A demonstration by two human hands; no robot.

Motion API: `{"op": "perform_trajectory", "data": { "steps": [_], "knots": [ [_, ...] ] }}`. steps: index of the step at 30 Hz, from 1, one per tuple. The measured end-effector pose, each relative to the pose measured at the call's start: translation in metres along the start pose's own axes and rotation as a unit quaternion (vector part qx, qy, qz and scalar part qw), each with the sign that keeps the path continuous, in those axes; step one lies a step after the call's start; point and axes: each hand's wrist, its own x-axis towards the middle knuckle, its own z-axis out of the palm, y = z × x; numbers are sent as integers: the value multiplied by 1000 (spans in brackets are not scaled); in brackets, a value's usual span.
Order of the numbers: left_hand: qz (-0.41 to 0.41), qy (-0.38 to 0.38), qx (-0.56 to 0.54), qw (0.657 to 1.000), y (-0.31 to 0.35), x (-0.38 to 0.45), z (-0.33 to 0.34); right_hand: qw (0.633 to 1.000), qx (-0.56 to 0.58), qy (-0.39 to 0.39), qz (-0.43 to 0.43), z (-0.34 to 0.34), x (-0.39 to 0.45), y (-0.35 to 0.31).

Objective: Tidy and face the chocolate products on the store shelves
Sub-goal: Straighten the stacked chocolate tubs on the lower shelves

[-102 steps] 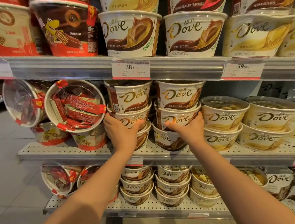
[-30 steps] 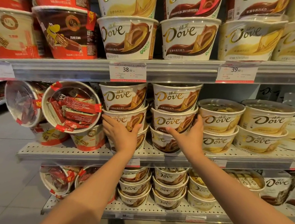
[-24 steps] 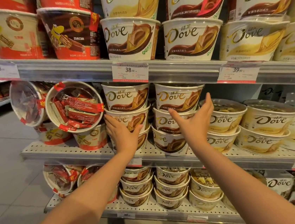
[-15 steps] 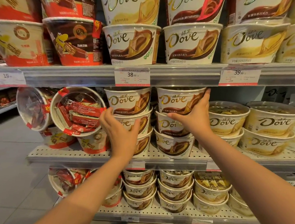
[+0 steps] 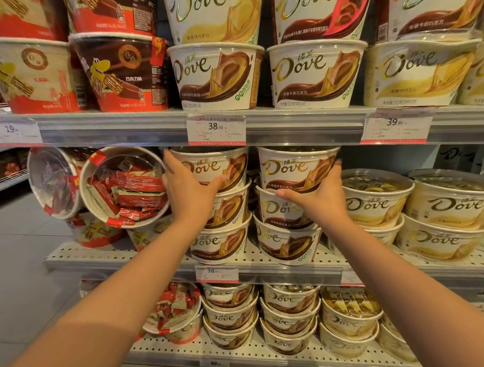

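Two stacks of three brown-and-white Dove chocolate tubs stand side by side on the middle shelf point(image 5: 291, 272), logos facing out. My left hand point(image 5: 187, 190) holds the top tub of the left stack point(image 5: 224, 166), fingers along its left side and thumb across its front. My right hand point(image 5: 321, 200) holds the top tub of the right stack point(image 5: 289, 167), fingers up its right side and thumb under its front edge. Both top tubs sit just below the upper shelf rail. The left hand hides part of the left tub's logo.
Clear-lidded tubs of red-wrapped wafers point(image 5: 123, 183) lie tipped on their sides left of the stacks. Pale yellow Dove tubs point(image 5: 374, 203) are stacked at the right. More Dove tubs point(image 5: 214, 74) fill the upper shelf and the bottom shelf point(image 5: 228, 317). Grey floor lies at the left.
Both hands have risen from the middle tubs of the two stacks to the top tubs. The right hand left its middle tub first, then the left hand followed.
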Motion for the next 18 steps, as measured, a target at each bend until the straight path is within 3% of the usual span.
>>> {"op": "perform_trajectory", "data": {
  "steps": [14,18],
  "knots": [
    [-2,42,11,999,-5,-9,7,999,-14,21,-19,2,-4,3],
    [-17,60,24,998,-20,-49,12,996,-7,84,-25,11,-33,9]
  ]
}}
